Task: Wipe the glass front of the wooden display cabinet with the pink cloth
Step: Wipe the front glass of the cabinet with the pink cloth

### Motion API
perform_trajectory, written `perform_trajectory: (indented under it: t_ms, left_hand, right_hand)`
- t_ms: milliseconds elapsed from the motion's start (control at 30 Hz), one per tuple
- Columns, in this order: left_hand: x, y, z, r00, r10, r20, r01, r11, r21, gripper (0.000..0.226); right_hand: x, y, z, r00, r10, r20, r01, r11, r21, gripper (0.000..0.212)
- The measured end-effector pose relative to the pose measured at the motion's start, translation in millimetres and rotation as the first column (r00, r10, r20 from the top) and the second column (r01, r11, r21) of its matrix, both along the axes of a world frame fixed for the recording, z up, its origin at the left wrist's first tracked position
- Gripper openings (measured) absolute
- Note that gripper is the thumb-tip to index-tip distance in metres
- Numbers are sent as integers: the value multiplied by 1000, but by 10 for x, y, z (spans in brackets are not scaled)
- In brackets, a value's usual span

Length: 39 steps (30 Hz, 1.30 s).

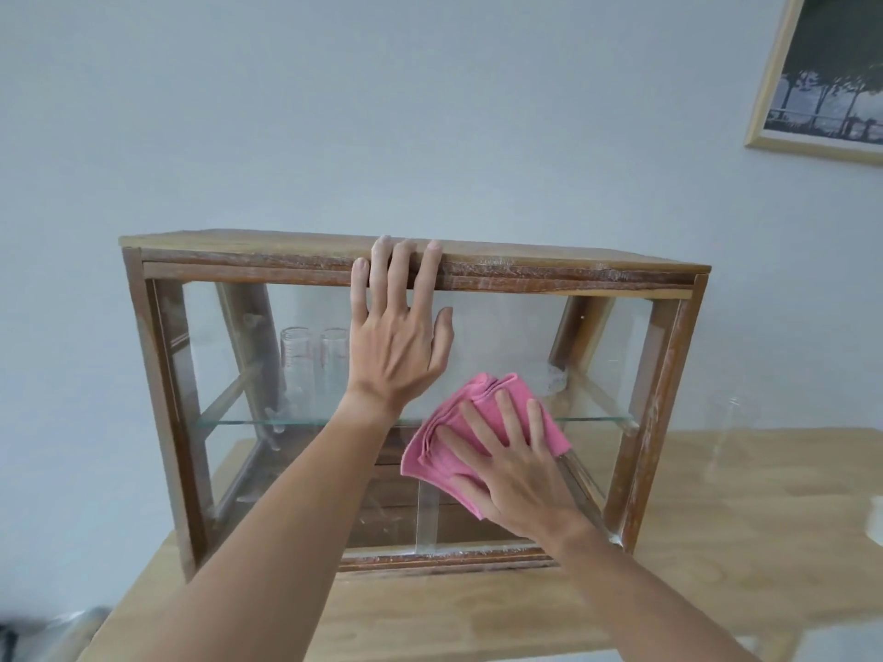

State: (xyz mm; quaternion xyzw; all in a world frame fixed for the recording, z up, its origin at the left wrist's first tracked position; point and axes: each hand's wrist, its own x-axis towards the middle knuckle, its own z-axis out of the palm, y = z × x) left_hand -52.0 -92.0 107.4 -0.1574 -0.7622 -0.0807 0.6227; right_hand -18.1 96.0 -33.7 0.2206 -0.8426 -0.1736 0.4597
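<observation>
On a pale wooden table [669, 542], against a plain light wall [334, 112], stands the wooden display cabinet [525, 267], its worn brown frame streaked with whitish marks. Its glass front [267, 375] faces the camera and fills the frame between the wooden posts.

The left hand [399, 346] lies flat and open against the upper part of the cabinet, palm on the glass, with the fingertips reaching up over the top rail and the thumb spread out to the side; it holds nothing. The right hand [513, 465] is lower and to the right, also spread wide, its fingers splayed over the pink cloth [444, 451] and pressing it flat on the glass front. The cloth is folded in several layers (the edges show as a fan of pleats at its upper left) and sits just right of the pane's middle, level with the glass shelf [592, 418] inside.

Behind the pane, two clear measuring glasses [313, 360] stand side by side on the shelf at the left, and a small clear dish [549, 377] rests at the right. Another clear glass [733, 432] stands on the table just right of the cabinet, hard to make out. A framed picture [826, 78] hangs on the wall at the upper right.
</observation>
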Motion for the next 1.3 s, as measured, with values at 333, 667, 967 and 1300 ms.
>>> perform_trajectory:
  t_ms: [333,667,967,1300]
  left_hand:
    - [-37,79,-28,996,92,9,-92,996,15,70]
    - [-97,71,-54,993,89,-78,-86,996,37,63]
    - [-87,74,-62,994,88,-67,-85,995,46,64]
    - [-68,70,-58,993,101,-55,-99,994,37,63]
  right_hand:
    - [44,611,416,968,-248,39,214,733,-646,71]
    - [-77,22,392,994,-47,-97,36,992,-118,67]
    - [-27,372,398,965,-262,-13,180,697,-694,70]
    - [-48,220,450,993,-103,-59,92,982,-167,73]
